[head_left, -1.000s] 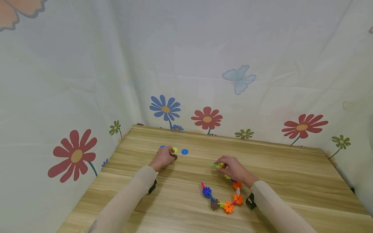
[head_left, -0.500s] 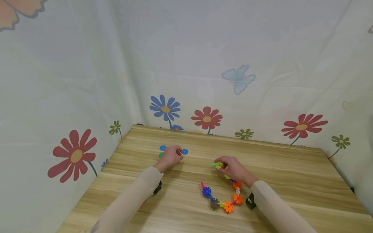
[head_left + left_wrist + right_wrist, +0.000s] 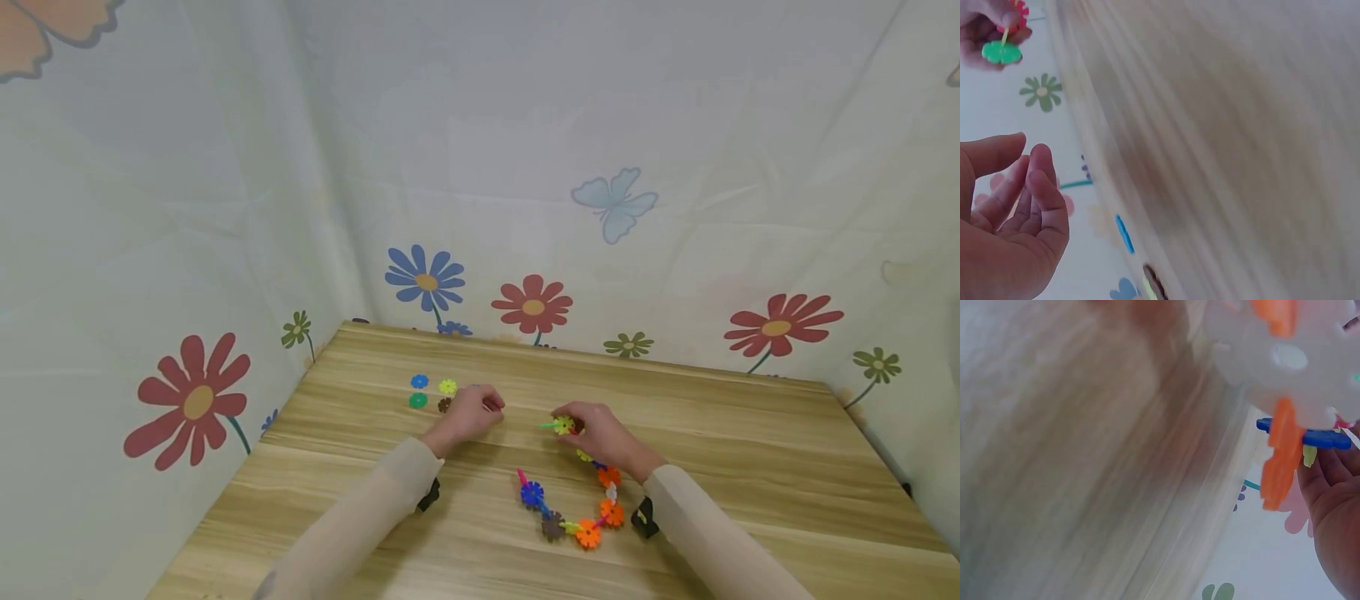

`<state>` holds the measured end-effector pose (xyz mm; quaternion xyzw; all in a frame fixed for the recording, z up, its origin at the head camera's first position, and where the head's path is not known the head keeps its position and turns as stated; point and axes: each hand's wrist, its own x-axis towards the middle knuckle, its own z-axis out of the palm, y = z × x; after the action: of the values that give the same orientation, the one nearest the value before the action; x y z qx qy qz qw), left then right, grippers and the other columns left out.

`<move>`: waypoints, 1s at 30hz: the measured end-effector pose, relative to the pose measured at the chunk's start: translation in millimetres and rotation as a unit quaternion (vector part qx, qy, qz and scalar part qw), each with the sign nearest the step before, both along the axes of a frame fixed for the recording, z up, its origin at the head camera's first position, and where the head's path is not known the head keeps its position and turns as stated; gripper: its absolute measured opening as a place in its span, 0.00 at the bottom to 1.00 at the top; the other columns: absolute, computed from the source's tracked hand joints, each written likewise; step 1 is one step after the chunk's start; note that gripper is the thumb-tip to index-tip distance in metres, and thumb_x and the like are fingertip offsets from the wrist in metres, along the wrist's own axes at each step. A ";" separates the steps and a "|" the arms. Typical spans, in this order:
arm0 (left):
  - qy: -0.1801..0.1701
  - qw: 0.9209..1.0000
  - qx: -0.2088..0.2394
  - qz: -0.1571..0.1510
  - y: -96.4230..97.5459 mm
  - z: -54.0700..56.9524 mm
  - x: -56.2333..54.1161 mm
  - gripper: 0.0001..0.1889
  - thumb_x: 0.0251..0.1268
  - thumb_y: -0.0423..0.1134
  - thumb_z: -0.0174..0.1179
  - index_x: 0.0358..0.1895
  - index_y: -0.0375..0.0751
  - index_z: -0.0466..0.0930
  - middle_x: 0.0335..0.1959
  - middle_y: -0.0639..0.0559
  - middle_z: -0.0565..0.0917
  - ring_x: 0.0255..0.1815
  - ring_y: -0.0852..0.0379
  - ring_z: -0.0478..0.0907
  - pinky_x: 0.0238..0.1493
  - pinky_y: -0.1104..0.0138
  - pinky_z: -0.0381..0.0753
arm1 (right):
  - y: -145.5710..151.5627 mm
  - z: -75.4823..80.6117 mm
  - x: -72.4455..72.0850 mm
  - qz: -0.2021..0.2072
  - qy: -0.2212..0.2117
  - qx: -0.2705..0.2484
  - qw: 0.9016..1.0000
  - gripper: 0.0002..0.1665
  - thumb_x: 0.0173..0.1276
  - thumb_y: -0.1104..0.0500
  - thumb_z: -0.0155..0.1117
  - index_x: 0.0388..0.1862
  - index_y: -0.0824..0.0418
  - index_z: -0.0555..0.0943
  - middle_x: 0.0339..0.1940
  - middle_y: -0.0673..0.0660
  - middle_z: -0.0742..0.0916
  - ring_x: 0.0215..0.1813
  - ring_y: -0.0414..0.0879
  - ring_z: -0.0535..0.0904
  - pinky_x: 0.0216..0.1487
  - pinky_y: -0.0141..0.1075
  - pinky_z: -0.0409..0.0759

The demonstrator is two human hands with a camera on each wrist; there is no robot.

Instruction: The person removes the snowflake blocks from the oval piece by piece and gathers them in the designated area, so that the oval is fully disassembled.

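My right hand [image 3: 603, 437] pinches one end of a chain of notched plastic snowflake discs [image 3: 588, 534], near a yellow disc [image 3: 564, 426] and a green one seen edge-on. From there the chain curves over the table in orange, white, blue, yellow and brown pieces to a pink disc [image 3: 521, 476]. Close up in the right wrist view are a white disc [image 3: 1241, 362] and an orange disc [image 3: 1282, 459]. My left hand [image 3: 471, 414] hovers over the table, left of the right hand. In the left wrist view its fingers are loosely bent, with nothing between thumb and fingertips.
Loose discs lie by the left hand: blue [image 3: 419, 382], yellow [image 3: 447, 386], green [image 3: 417, 401] and brown [image 3: 444, 406]. Another blue disc [image 3: 1124, 234] is mostly hidden behind that hand in the head view. Flower-printed cloth [image 3: 480, 208] hangs behind the wooden table [image 3: 712, 467].
My left hand has moved right, from over the loose discs toward the right hand, uncovering the yellow, green and brown discs. The right hand and chain stay nearly still.
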<state>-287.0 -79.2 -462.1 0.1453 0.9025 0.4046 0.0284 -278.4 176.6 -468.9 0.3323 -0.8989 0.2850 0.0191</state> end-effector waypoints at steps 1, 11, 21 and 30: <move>-0.002 1.000 0.006 -0.004 2.6 -1.5 0.5 0.06 0.59 0.30 0.62 0.38 0.34 0.81 0.31 0.52 0.80 0.33 0.58 0.76 0.35 0.67 0.77 | 0.1 -0.3 -0.4 0.002 0.001 -0.001 1.000 0.20 0.58 0.62 0.71 0.50 0.64 0.80 0.42 0.52 0.84 0.31 0.38 0.72 0.35 0.32 0.76; -0.012 0.998 0.047 -0.040 27.0 -13.6 3.3 0.06 0.58 0.32 0.65 0.38 0.36 0.81 0.31 0.55 0.81 0.34 0.60 0.77 0.36 0.68 0.77 | 1.9 -4.7 -5.2 0.008 0.015 -0.009 1.000 0.20 0.58 0.61 0.71 0.50 0.63 0.81 0.41 0.50 0.83 0.31 0.37 0.73 0.35 0.31 0.77; 0.008 0.994 0.083 -0.070 45.5 -8.0 12.6 0.05 0.57 0.28 0.64 0.37 0.35 0.80 0.30 0.56 0.80 0.32 0.63 0.76 0.36 0.71 0.77 | 0.9 -3.7 -4.0 -0.014 -0.012 -0.019 1.000 0.23 0.58 0.60 0.71 0.52 0.65 0.79 0.44 0.52 0.84 0.35 0.39 0.75 0.38 0.33 0.78; 0.014 0.996 0.072 -0.057 58.4 -10.7 11.0 0.03 0.56 0.31 0.67 0.32 0.41 0.82 0.27 0.57 0.79 0.29 0.63 0.74 0.32 0.72 0.76 | 0.7 -1.2 -3.3 0.002 -0.012 -0.026 1.000 0.19 0.58 0.60 0.72 0.49 0.61 0.81 0.43 0.51 0.84 0.34 0.40 0.75 0.37 0.32 0.77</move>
<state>-276.0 -20.7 -472.9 0.2032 0.8616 0.4643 0.0285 -281.7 177.3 -470.1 0.3298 -0.8908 0.3123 0.0164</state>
